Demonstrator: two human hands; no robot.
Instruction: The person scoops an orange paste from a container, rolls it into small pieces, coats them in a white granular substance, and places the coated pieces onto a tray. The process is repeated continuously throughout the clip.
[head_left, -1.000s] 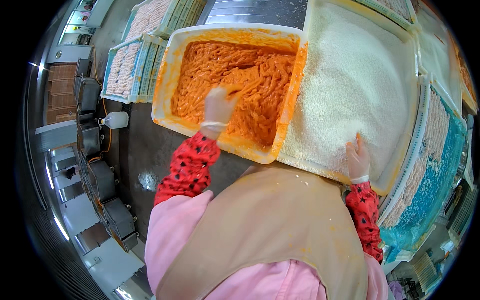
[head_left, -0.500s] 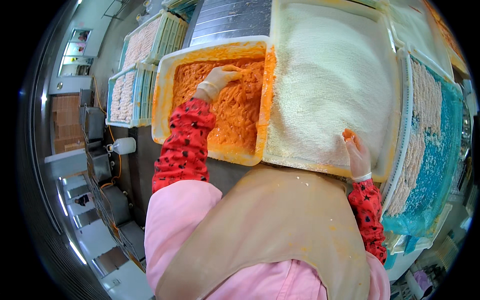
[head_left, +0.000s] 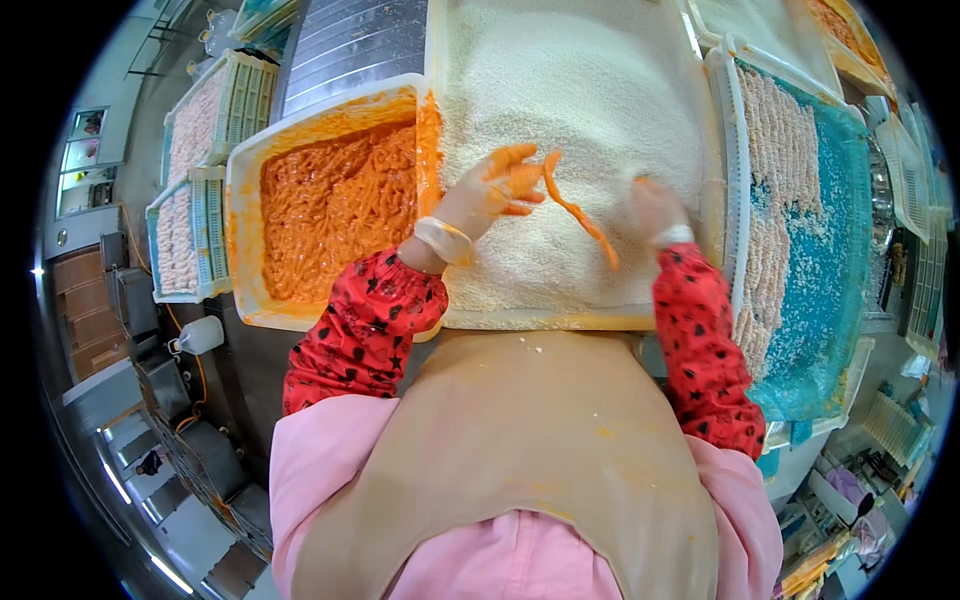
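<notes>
Orange strip [head_left: 577, 213] is over our white crumbs [head_left: 560, 295], btwn our L hand [head_left: 490, 197] (fingers spread apart) & our R hand [head_left: 658, 210]. R's blurry, so we can't tell if its fingers are together.

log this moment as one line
left hand: open, beside orange strip | right hand: blurred, over white crumbs | left side: orange-smeared tub | right side: pale strips in blue-lined tray
</notes>
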